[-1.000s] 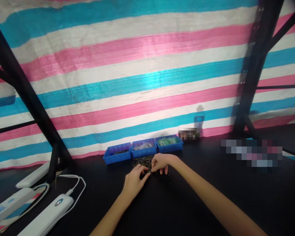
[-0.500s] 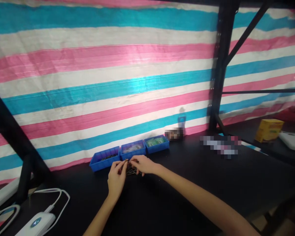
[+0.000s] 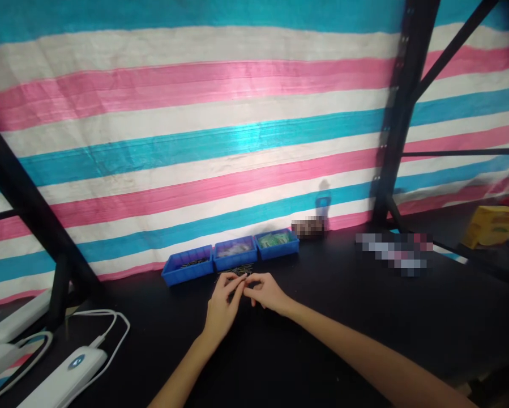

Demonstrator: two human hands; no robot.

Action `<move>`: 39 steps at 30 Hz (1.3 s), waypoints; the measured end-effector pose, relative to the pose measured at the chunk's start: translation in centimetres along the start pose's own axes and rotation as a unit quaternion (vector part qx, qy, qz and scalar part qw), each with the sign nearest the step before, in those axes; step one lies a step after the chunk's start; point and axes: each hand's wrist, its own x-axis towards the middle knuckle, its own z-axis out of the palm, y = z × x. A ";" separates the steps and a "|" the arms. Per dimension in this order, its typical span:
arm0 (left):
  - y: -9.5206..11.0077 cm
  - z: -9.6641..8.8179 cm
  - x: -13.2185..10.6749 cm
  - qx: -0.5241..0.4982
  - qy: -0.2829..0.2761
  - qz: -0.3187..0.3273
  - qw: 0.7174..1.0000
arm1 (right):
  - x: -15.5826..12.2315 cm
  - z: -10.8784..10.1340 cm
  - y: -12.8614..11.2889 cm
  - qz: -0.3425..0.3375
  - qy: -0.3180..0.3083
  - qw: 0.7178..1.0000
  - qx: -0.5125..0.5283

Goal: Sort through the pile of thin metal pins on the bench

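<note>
My left hand (image 3: 222,303) and my right hand (image 3: 268,293) meet fingertip to fingertip just above the black table (image 3: 275,357). Each is closed in a pinch, and whatever lies between the fingertips is too small to make out. Just beyond the fingers is a loose pile of thin, dark and brassy pin-like pieces (image 3: 242,270), partly hidden by my hands. Behind it stand three blue bins in a row. Dark thin pieces lie in the left bin (image 3: 178,277), whitish clear ones in the middle bin (image 3: 237,263), and green ones in the right bin (image 3: 279,253).
A white device (image 3: 63,377) with a white cable (image 3: 122,323) sits at the front left. To the right stands a yellow box (image 3: 492,225). Black metal posts (image 3: 401,122) rise before a striped sheet (image 3: 220,130). Blurred-out items (image 3: 390,252) lie right of the bins.
Both hands have drawn back toward me from over the pile, uncovering more of it. They remain pinched together. The camera view has shifted slightly.
</note>
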 end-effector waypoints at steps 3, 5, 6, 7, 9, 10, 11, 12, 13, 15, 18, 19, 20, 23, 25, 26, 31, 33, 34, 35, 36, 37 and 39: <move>0.0 0.0 0.1 -0.029 0.004 -0.010 1.000 | 0.2 -0.1 -0.1 -0.009 -0.031 0.999 0.022; -0.1 0.0 0.3 -0.060 0.014 -0.014 0.998 | 0.3 -0.2 0.0 -0.010 -0.051 0.998 0.033; -0.1 0.1 0.3 -0.076 0.019 -0.016 0.997 | 0.4 -0.3 0.0 -0.009 -0.061 0.997 0.037; -0.1 0.1 0.4 -0.091 0.022 -0.019 0.995 | 0.5 -0.4 0.0 -0.009 -0.072 0.997 0.040; 0.0 0.2 0.4 -0.121 0.015 -0.030 0.992 | 0.6 -0.7 0.1 -0.005 -0.101 0.994 0.048; 0.0 0.3 0.4 -0.134 0.007 -0.039 0.990 | 0.6 -0.9 0.1 -0.001 -0.117 0.992 0.054; 0.1 0.3 0.4 -0.146 0.000 -0.048 0.988 | 0.6 -1.1 0.1 0.005 -0.131 0.990 0.060; 0.1 0.4 0.4 -0.155 -0.005 -0.058 0.986 | 0.6 -1.3 0.1 0.011 -0.144 0.987 0.065; 0.2 0.4 0.4 -0.163 -0.007 -0.068 0.984 | 0.6 -1.4 0.1 0.017 -0.155 0.985 0.071; 0.2 0.5 0.3 -0.175 -0.002 -0.079 0.981 | 0.6 -1.7 -0.1 0.026 -0.167 0.982 0.080; 0.2 0.6 0.4 -0.186 0.017 -0.087 0.979 | 0.5 -1.9 -0.3 0.041 -0.177 0.979 0.090; 0.2 0.6 0.4 -0.187 0.026 -0.091 0.978 | 0.6 -1.9 -0.3 0.047 -0.177 0.979 0.094; 0.2 0.7 0.4 -0.188 0.035 -0.094 0.977 | 0.6 -2.0 -0.3 0.054 -0.176 0.978 0.099; 0.2 0.7 0.4 -0.191 0.057 -0.084 0.976 | 0.6 -2.0 -0.2 0.062 -0.162 0.978 0.113; 0.2 0.7 0.4 -0.196 0.072 -0.069 0.976 | 0.6 -1.9 0.0 0.060 -0.153 0.980 0.115; 0.2 0.6 0.4 -0.197 0.076 -0.065 0.975 | 0.7 -1.9 0.2 0.063 -0.147 0.981 0.114; 0.1 0.4 0.1 -0.192 0.075 -0.080 0.975 | 0.9 -1.6 0.8 0.080 -0.087 0.984 0.135; 0.2 0.4 0.0 -0.197 0.079 -0.083 0.974 | 1.0 -1.5 0.9 0.084 -0.052 0.984 0.145; 0.2 0.5 0.0 -0.201 0.082 -0.084 0.973 | 1.0 -1.5 0.9 0.084 -0.038 0.984 0.150; 0.2 0.5 0.0 -0.204 0.086 -0.085 0.971 | 1.0 -1.4 0.9 0.084 -0.027 0.984 0.154; 0.2 0.6 -0.1 -0.207 0.091 -0.086 0.970 | 0.9 -1.4 0.8 0.083 -0.019 0.984 0.158; 0.2 0.6 -0.1 -0.207 0.094 -0.086 0.970 | 0.9 -1.4 0.8 0.081 -0.015 0.984 0.160; 0.1 0.6 -0.1 -0.204 0.099 -0.082 0.971 | 0.8 -1.3 0.7 0.078 -0.016 0.985 0.151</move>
